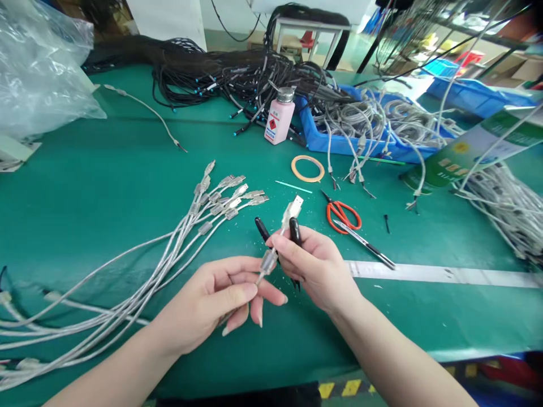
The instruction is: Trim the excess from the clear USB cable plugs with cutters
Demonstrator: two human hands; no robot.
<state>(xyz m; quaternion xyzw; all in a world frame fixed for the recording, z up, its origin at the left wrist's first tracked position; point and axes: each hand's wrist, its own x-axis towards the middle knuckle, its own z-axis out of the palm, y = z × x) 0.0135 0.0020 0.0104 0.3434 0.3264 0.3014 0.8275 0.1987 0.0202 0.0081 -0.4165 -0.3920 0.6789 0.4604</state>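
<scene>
A translucent USB cable, its plug (293, 209) pointing up and away, runs between my two hands over the green table. My left hand (229, 291) pinches the cable just below its ferrite bead (268, 262) with thumb and forefinger, the other fingers partly spread. My right hand (316, 263) is closed on the cable between bead and plug. It also keeps a black-handled tool (296, 232) in its grip, handles upward; the working end is mostly hidden by the fingers. Left of my hands lies a bundle of similar USB cables (169, 265), plugs facing away from me.
Orange-handled scissors (343, 216), a pen (367, 244) and a tape roll (307, 168) lie to the right. Behind stand a pink bottle (280, 116) and a blue bin (322, 140) of cables. Black cables (190, 68) are heaped at the back, and a plastic bag (42, 68) sits far left.
</scene>
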